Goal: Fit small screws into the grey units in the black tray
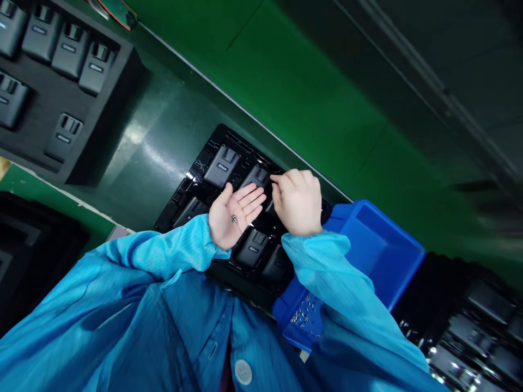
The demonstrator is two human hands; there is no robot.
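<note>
My left hand (235, 215) is palm up with its fingers stretched out. A few small metal parts (234, 219), too small to name exactly, lie loose on that palm. To its right my right hand (297, 200) is closed, thumb and index finger brought together in a pinch; whatever is between the fingertips does not show. Those fingertips are beside a dark grey device (258, 175) set in a black plastic tray (174, 209). More such devices sit in the tray, among them a labelled one (222, 166) at the upper left and another (252, 247) below my hands.
A blue bin (368, 245) stands to the right, with a front compartment holding many small metal parts (304, 316). At the upper left is a black foam tray (102, 114) with several similar devices. Blurred dark devices (469, 335) lie at the lower right. The worktop (159, 125) is green.
</note>
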